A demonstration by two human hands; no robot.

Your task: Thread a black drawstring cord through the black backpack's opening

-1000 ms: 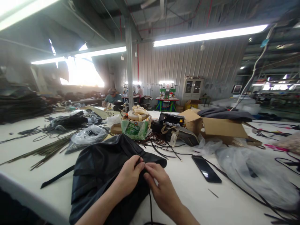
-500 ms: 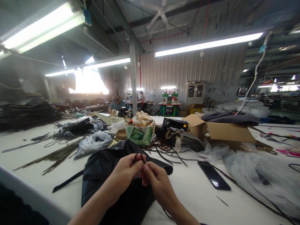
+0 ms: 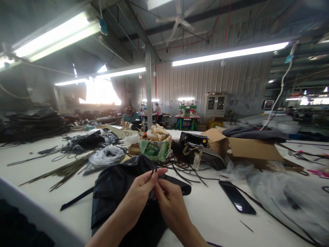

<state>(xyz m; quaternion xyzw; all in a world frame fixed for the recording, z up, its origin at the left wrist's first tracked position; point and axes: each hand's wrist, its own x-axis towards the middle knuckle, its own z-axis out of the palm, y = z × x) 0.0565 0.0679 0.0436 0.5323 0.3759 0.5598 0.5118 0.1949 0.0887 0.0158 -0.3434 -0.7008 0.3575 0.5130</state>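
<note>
A black leather-like piece, perhaps a bag, lies on the white table in front of me, with a dark strap sticking out to its left. Above it, my left hand is closed in a pinch on a thin black cord, whose short dark loop or ends show at the fingertips. My right hand is also closed, its thumb and fingers meeting the left fingertips around the same cord. Much of the cord is hidden between the fingers.
A black phone and a clear plastic bag lie to the right. Behind stand a green-labelled tub with coiled strips and an open cardboard box. Cord bundles lie left. A person sits farther back.
The cord loop above my fingertips has become shorter. My hands have drawn closer together, with one finger now stretched out to the right. The whole view has shifted slightly.
</note>
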